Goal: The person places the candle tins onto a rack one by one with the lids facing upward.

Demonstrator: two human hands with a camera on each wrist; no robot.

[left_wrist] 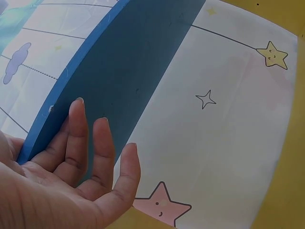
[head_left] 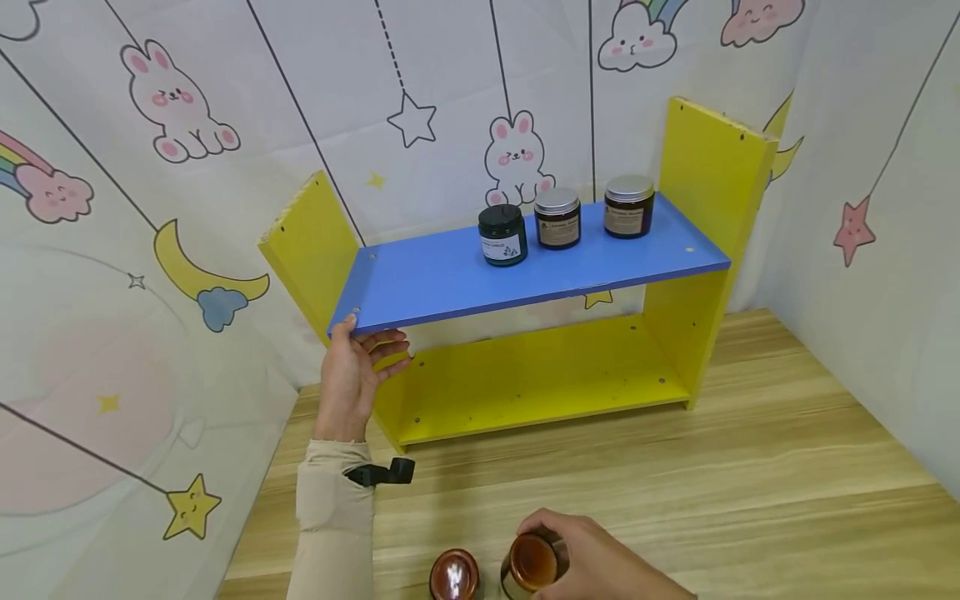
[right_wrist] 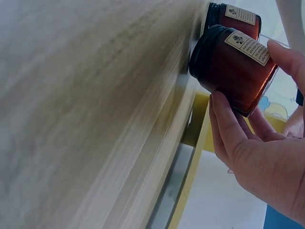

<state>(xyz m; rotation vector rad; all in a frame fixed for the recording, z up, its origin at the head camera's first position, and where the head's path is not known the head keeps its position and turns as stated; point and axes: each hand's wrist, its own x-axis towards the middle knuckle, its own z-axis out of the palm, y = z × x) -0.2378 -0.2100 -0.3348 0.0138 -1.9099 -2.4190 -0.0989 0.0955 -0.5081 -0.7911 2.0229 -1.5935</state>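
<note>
My left hand (head_left: 354, 379) holds the front left corner of a blue shelf board (head_left: 435, 275). Its thumb lies on top, and the fingers are beneath the board, some of them standing away from it in the left wrist view. At the near edge of the table, my right hand (head_left: 596, 557) grips an amber glass jar (head_left: 533, 562) between thumb and fingers. That jar is upside down, its dark lid (right_wrist: 206, 52) toward the tabletop. Just left of it stands a second amber jar (head_left: 453, 575), also bottom up. Both carry cream labels in the right wrist view.
On the blue board stand a dark green jar (head_left: 502, 242) and two brown jars with silver lids (head_left: 557, 221). The board spans yellow side panels (head_left: 712, 179) above a yellow bottom panel (head_left: 540, 379). The unit rests on a wood-grain table (head_left: 787, 467), with a cartoon-printed cloth (head_left: 442, 50) behind.
</note>
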